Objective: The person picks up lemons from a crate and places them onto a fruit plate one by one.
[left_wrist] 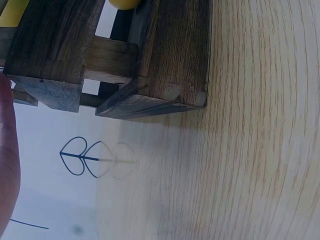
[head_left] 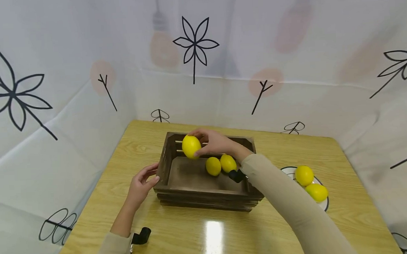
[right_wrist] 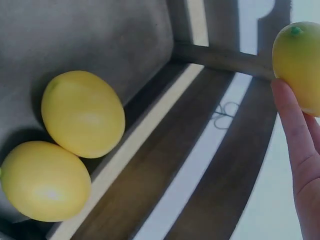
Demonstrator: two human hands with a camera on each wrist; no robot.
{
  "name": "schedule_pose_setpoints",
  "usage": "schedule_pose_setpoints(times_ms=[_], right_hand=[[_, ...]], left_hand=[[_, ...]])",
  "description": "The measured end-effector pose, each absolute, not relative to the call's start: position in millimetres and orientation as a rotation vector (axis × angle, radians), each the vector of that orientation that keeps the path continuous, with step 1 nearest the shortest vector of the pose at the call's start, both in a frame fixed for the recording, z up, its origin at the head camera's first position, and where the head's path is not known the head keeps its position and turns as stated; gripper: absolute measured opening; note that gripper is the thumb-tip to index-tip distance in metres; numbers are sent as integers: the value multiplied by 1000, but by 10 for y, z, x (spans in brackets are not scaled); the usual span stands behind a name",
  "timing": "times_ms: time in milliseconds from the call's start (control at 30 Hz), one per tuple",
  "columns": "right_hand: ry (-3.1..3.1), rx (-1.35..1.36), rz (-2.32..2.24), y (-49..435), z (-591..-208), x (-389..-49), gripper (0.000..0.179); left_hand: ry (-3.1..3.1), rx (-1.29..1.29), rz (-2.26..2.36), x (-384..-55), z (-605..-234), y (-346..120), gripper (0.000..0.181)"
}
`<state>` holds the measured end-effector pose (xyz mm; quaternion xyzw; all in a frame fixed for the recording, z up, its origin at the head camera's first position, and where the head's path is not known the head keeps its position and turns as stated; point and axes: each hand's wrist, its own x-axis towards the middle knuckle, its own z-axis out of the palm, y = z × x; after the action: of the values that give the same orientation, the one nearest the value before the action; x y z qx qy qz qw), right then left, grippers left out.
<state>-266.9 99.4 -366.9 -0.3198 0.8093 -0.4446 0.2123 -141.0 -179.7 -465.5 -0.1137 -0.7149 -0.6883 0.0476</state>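
A dark brown slatted wooden crate [head_left: 199, 197] stands on the table, with two yellow lemons inside, one lemon [head_left: 213, 166] touching or nearly touching the other lemon [head_left: 228, 163]. Over the crate's left part, my right hand [head_left: 215, 142] holds a third lemon [head_left: 191, 147] between thumb and fingers; its green-tinged tip shows in the right wrist view on this lemon [right_wrist: 300, 67]. My left hand [head_left: 140, 186] rests its fingertips and thumb against the crate's left end. Only a finger [left_wrist: 7, 155] of it shows in the left wrist view, beside the slats.
Right of the crate, partly behind my right sleeve, a white plate [head_left: 288, 170] with a dark rim bears two more lemons [head_left: 304, 175]. The table [head_left: 136, 145] has a light wood grain. White cloth [head_left: 221, 58] printed with plant drawings hangs behind it and at both sides.
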Motion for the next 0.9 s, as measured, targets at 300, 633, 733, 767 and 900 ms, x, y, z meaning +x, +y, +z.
schedule_pose_setpoints(times_ms=[300, 633, 733, 767, 900], right_hand=[[2231, -796, -1416, 1121, -3528, -2584, 65], [2268, -716, -1553, 1229, -3399, -2477, 66], [2257, -701, -1619, 1267, -3377, -2450, 66], [2253, -693, -1643, 1282, -3370, -2438, 65], [2261, -643, -1720, 1348, -3341, -2376, 63]], left_hand=[[-2184, -370, -2096, -1406, -4660, -1806, 40], [-2203, -344, -2102, -1386, -4600, -1793, 41], [-2219, -338, -2093, -1352, -4518, -1773, 41], [-2222, -339, -2090, -1345, -4499, -1769, 41], [-2207, -361, -2098, -1358, -4545, -1781, 41]])
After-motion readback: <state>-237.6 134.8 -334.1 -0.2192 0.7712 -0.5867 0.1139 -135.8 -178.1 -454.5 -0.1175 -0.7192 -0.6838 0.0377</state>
